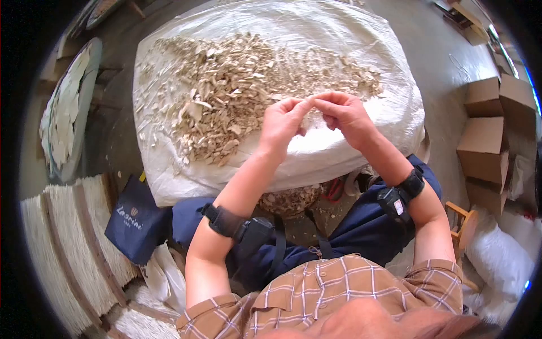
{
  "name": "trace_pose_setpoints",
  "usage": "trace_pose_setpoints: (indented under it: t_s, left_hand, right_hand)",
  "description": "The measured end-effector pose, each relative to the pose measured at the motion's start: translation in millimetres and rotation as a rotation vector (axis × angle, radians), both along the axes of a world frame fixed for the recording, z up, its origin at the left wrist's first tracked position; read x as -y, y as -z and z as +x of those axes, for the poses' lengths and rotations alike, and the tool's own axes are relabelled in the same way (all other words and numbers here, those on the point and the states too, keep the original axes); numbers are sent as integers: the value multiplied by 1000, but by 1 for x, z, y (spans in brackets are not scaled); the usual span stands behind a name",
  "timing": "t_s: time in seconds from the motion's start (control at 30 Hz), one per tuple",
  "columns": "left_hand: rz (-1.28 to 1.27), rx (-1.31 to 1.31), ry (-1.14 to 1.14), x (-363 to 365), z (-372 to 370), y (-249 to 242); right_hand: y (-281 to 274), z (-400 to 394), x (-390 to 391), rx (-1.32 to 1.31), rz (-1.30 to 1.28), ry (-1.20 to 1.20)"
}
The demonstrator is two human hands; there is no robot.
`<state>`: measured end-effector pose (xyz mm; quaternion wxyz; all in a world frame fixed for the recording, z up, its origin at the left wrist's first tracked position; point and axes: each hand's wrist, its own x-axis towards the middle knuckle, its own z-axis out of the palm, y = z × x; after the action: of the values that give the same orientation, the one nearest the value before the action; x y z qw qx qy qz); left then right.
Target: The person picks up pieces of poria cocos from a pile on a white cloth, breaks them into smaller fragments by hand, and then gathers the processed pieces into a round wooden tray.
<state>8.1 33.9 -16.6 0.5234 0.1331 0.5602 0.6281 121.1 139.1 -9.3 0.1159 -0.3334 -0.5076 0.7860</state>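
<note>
My left hand (pixel 281 124) and my right hand (pixel 348 117) meet above the near side of a table covered with a white plastic sheet (pixel 384 62). Thumbs and forefingers are pinched together, tip against tip. Whatever they hold between them, if anything, is too small to make out. Beyond and to the left of the hands spreads a heap of pale tan dried chips (pixel 226 85), coarser at the left and finer toward the right. Each forearm wears a black strap with a small dark box.
Below the table edge sits a container of similar chips (pixel 291 200). A navy bag (pixel 138 217) and stacked pale ridged sheets (pixel 68 237) lie left, under an oval tray (pixel 93 62) of flat pieces. Cardboard boxes (pixel 483 141), a wooden stool (pixel 460 217) and white sacks (pixel 497 251) stand right.
</note>
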Motion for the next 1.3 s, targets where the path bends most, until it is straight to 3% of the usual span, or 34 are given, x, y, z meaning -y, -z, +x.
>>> trace_pose_setpoints:
  t_s: [0.1, 0.23, 0.43, 0.63, 0.9, 1.0, 1.03, 1.13, 1.2, 1.3]
  left_hand:
    - [-78, 206, 90, 1, -3, -1]
    - [67, 331, 162, 7, -3, -4]
    - [161, 289, 131, 5, 2, -6]
    - [176, 189, 113, 7, -1, -13]
    - [152, 188, 125, 9, -7, -7]
    - [93, 110, 150, 11, -9, -5]
    - [91, 112, 148, 11, -9, -5]
    - [59, -30, 144, 13, -7, -4]
    - [69, -230, 208, 12, -6, 2]
    - [48, -299, 237, 11, -5, 5]
  right_hand:
    - [-2, -4, 6, -30, 60, 40]
    - [2, -5, 11, -81, 37, 2]
    - [0, -4, 12, -131, -282, 46]
    - [11, -4, 8, -158, -327, 45]
    - [10, -3, -15, -3, -77, 318]
    - [10, -2, -19, 87, 338, 215]
    - [5, -4, -16, 88, 336, 212]
    - [-8, -5, 1, 12, 451, -105]
    - [-4, -2, 3, 43, 511, -136]
    - [-6, -1, 2, 74, 577, -178]
